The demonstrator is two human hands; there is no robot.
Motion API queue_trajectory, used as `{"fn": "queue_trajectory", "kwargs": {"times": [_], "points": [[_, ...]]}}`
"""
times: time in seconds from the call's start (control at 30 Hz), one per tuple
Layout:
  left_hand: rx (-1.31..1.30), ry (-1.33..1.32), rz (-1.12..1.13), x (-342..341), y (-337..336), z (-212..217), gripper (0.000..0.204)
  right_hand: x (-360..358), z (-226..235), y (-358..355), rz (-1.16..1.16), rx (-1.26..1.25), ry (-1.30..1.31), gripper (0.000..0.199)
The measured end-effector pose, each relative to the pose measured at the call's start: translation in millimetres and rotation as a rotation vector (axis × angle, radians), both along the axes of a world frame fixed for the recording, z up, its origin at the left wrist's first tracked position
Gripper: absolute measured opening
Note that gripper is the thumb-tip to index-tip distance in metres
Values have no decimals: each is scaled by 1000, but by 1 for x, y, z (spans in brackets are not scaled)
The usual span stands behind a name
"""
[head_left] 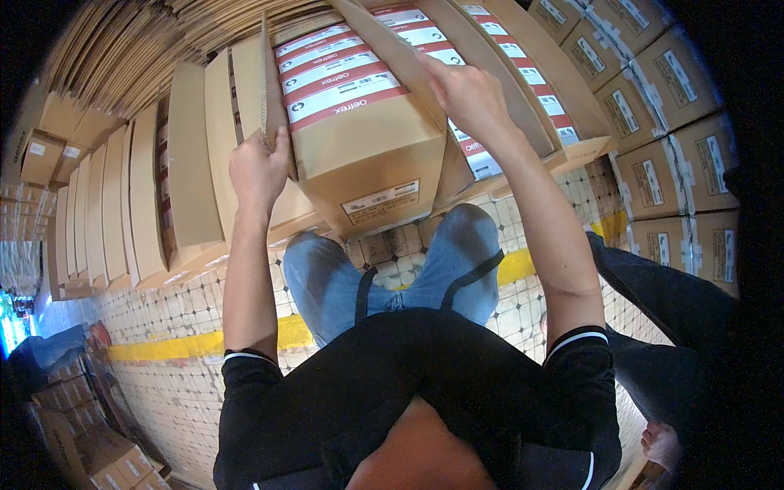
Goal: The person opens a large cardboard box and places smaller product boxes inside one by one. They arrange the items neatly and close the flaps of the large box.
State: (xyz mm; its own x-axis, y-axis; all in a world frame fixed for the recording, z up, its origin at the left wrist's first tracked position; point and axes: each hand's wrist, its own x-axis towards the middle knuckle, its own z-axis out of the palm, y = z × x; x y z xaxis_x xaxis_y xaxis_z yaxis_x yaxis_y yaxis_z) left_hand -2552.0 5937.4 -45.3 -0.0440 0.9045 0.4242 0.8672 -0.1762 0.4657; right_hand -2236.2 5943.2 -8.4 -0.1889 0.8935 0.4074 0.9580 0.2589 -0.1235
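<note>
In front of me stands an open cardboard carton [359, 155] with a printed label on its near side. Inside it, red and white shoebox-like boxes [347, 94] lie in a row, and its near flap is folded down flat over them. My left hand [260, 167] is closed on the edge of the raised left flap [269, 82]. My right hand [465, 94] pinches the edge of the raised right flap [384, 37]. The fingertips of both hands are partly hidden.
Right beside it, another open carton [563, 151] holds similar boxes. More cartons [90, 212] line the left, below stacked flat cardboard [122, 57]. Sealed cartons [653, 122] are piled at the right. Another person's dark-clothed legs [653, 310] and hand [661, 445] are close on my right.
</note>
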Motion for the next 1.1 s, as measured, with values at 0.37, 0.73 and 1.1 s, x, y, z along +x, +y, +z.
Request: {"fn": "queue_trajectory", "kwargs": {"times": [0.37,0.73,1.1], "points": [[-292,30,-60,16,-63,-74,32,-28,-52,-64,-59,-412,-91,66],[-177,-230,-138,42,-38,-107,59,-134,-174,-56,122,-292,45,49],[-469,-621,-173,13,-13,-113,23,-129,-181,-20,95,-419,-5,38]]}}
